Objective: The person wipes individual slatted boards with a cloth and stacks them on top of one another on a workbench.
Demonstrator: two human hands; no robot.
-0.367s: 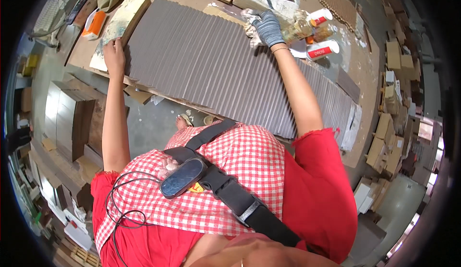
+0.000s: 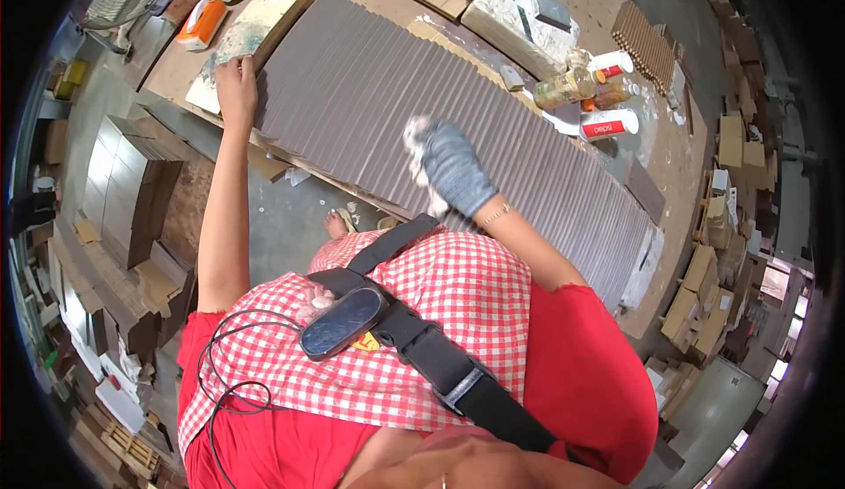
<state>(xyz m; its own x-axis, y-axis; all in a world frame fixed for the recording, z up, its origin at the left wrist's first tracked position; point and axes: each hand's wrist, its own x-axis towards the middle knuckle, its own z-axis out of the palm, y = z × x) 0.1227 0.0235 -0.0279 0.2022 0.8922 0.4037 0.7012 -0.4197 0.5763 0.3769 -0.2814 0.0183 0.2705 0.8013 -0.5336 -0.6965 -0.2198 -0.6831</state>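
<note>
A long row of overlapping grey-brown boards [image 2: 370, 93] lies fanned across the table, their edges forming ridges. My right hand [image 2: 459, 170], in a grey-blue glove, is closed around a crumpled whitish rag [image 2: 415, 141] over the near side of the boards. At the left end of the row stands a pale, paint-stained block [image 2: 251, 31]. My bare left hand [image 2: 236, 91] grips the near part of this block, its fingers bent against it beside the first boards.
Beyond the boards, plastic bottles [image 2: 563, 88], red-and-white cups [image 2: 609, 125] and a white stained block [image 2: 515, 27] stand on the table [image 2: 673, 181]. An orange-and-white box [image 2: 202, 24] lies at the far left. Stacked cardboard [image 2: 132, 190] stands left of the table.
My right hand has swept the rag from the far edge of the boards toward me and leftward. My left hand stays at the pale block. The view has shifted slightly.
</note>
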